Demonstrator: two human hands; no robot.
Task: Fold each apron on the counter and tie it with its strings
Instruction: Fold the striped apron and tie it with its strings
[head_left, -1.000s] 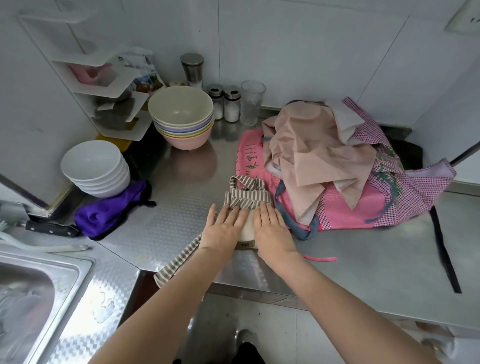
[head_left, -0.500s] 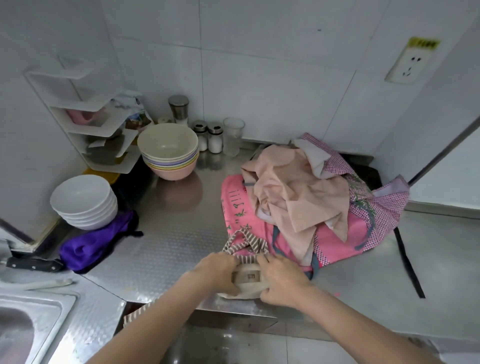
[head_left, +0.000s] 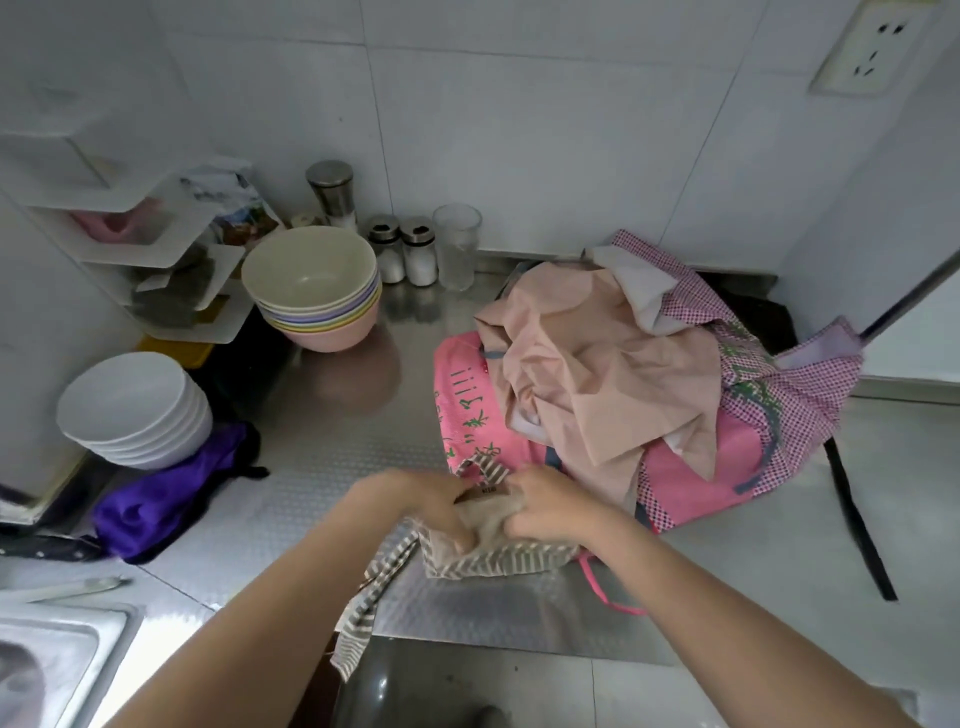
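Beige-and-striped folded cloth apron (head_left: 483, 540) lower centre, at steel table (head_left: 332, 447) edge | your left hand (head_left: 421, 501) and right hand (head_left: 545, 506) both grip it tight, bunching it for tying | striped strap (head_left: 363, 608) dangles off edge | unfolded pink apron pile (head_left: 623, 374) waits behind

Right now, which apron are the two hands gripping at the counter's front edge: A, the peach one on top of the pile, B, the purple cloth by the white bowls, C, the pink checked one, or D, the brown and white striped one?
D: the left hand and right hand both grip the folded striped apron, whose striped string hangs over the counter edge.
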